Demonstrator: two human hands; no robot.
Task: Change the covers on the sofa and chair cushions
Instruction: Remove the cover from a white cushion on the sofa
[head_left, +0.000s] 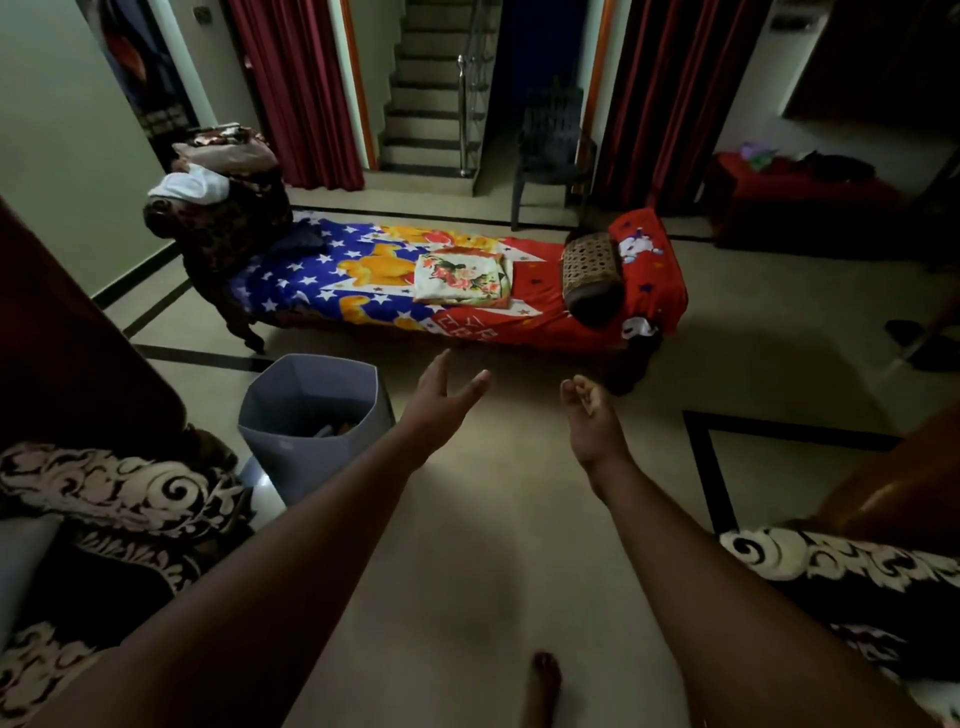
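Beyond both empty hands, left hand (441, 400) spread, right hand (589, 415) loosely curled, folded floral cover (462, 278) on daybed (545, 312)

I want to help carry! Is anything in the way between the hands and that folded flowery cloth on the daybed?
Nothing visible blocks it. Both hands, left hand and right hand, reach out empty over bare floor toward the folded floral cloth. The grey bin stands off to the left.

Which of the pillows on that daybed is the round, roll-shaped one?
The brown bolster at the red end of the daybed. It is a cylinder with a woven-patterned top; the floral pillow mid-bed lies flat and rectangular.
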